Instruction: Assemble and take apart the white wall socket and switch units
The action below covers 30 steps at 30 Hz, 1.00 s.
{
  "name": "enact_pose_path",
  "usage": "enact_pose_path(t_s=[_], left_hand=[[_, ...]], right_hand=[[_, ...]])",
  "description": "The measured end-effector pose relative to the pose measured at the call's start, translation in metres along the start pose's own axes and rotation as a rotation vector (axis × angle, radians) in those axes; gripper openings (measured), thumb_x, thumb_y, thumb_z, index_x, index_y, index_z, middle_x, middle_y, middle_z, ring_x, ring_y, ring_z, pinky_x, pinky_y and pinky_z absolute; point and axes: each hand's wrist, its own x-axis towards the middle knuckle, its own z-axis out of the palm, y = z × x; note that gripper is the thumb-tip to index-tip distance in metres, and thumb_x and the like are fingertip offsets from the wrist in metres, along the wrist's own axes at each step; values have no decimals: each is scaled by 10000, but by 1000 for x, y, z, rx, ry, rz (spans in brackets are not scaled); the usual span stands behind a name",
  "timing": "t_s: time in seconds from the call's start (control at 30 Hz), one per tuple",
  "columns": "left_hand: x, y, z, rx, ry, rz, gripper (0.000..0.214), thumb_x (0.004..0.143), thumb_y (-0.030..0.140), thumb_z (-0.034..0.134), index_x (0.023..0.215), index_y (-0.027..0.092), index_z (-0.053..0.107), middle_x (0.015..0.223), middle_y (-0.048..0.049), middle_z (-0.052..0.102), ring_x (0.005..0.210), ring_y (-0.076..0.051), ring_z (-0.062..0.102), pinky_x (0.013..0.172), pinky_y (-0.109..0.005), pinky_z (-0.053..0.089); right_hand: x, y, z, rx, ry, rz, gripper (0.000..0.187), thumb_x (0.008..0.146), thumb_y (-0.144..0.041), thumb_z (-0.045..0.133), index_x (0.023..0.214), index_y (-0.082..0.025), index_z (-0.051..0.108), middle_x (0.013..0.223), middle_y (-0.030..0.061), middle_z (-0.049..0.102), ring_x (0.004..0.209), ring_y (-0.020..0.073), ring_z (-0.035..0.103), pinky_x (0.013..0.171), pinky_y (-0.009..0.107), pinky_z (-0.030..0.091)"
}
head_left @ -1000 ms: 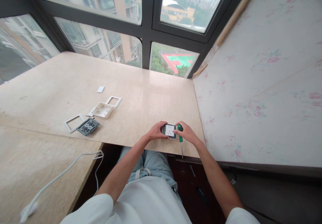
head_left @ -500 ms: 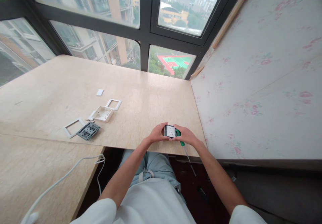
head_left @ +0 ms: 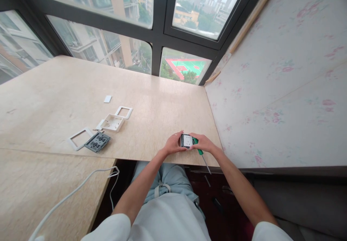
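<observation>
Box [head_left: 119, 126], frames [head_left: 129, 113] and grey panel [head_left: 98, 142] lie leftward; the wall [head_left: 257, 100] rises at right. Near the tabletop [head_left: 162, 103] edge, my left hand [head_left: 172, 144] and right hand [head_left: 204, 143], also clasping a screwdriver [head_left: 200, 151], grip the socket [head_left: 187, 140]; room stretches ahead to the window [head_left: 192, 13].

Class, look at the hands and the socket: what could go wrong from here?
The right hand grips the green screwdriver while also steadying the socket, so either might slip. The screwdriver's tip shows past the front edge of the table, so a bump could knock it. The socket is near that edge too; it might fall if dropped.
</observation>
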Motion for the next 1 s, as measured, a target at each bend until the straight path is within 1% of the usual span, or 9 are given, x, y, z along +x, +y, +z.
enact_pose_path(t_s=[0.17, 0.3, 0.4, 0.5, 0.63, 0.7, 0.83, 0.9, 1.0], left_hand=[[-1, -3, 2, 20, 11, 37, 1061, 632, 550, 804, 1494, 178, 308, 1497, -186, 432, 1367, -363, 434, 1127, -498, 345], [-4, -2, 3, 21, 33, 32, 1076, 628, 562, 808, 1492, 160, 308, 1486, -193, 446, 1364, -359, 440, 1134, -492, 339], [-9, 1, 2, 21, 63, 14, 1074, 618, 582, 814, 1473, 140, 340, 1456, -202, 481, 1348, -360, 460, 1124, -489, 356], [-16, 3, 2, 14, 103, 9, 1053, 614, 586, 820, 1457, 144, 368, 1440, -196, 502, 1325, -353, 488, 1120, -484, 368], [-27, 0, 1, 24, 126, 8, 969, 663, 543, 809, 1446, 164, 382, 1412, -182, 533, 1297, -338, 520, 1105, -481, 389], [-35, -1, -1, 26, 131, -5, 920, 696, 509, 797, 1446, 177, 381, 1390, -168, 555, 1281, -335, 531, 1085, -486, 407], [-56, -2, -9, -75, 183, -41, 791, 740, 482, 774, 1402, 206, 440, 1300, -120, 633, 1211, -300, 585, 1055, -469, 440], [-70, -3, -16, -167, 211, -59, 710, 766, 481, 749, 1367, 215, 480, 1246, -104, 664, 1151, -271, 623, 1027, -448, 467], [-90, -6, -30, -295, 238, -62, 556, 803, 476, 706, 1266, 202, 569, 1176, -100, 690, 1091, -243, 652, 1004, -423, 490]], right_hand=[[-3, -3, 0, 17, 9, 50, 707, 642, -303, 779, 1316, -196, 595, 1329, 59, 635, 1217, 284, 581, 1042, 390, 437], [-1, -5, -1, 9, 13, 80, 676, 639, -295, 773, 1292, -207, 621, 1323, 54, 642, 1220, 281, 588, 1055, 393, 435], [1, -6, -2, 2, 30, 90, 635, 630, -292, 771, 1249, -213, 656, 1290, 62, 663, 1219, 307, 592, 1062, 430, 431], [3, -6, -1, 5, 35, 77, 603, 616, -288, 766, 1209, -224, 682, 1235, 54, 694, 1177, 323, 620, 1026, 446, 463], [6, -3, -2, -2, 17, 101, 612, 613, -352, 765, 1203, -208, 681, 1232, 64, 697, 1154, 316, 632, 1012, 412, 474], [7, 1, -3, 4, 16, 87, 607, 631, -422, 752, 1192, -204, 679, 1238, 74, 694, 1152, 312, 631, 1010, 407, 473], [14, 17, -10, 4, 116, 102, 604, 688, -568, 673, 1174, -211, 664, 1250, 88, 686, 1139, 310, 634, 955, 388, 501], [21, 32, -12, -1, 187, 132, 608, 708, -609, 624, 1167, -210, 643, 1225, 100, 695, 1098, 312, 653, 931, 394, 509], [35, 57, -13, 5, 307, 173, 591, 704, -621, 573, 1124, -206, 579, 1216, 131, 686, 1095, 311, 649, 957, 422, 486]])
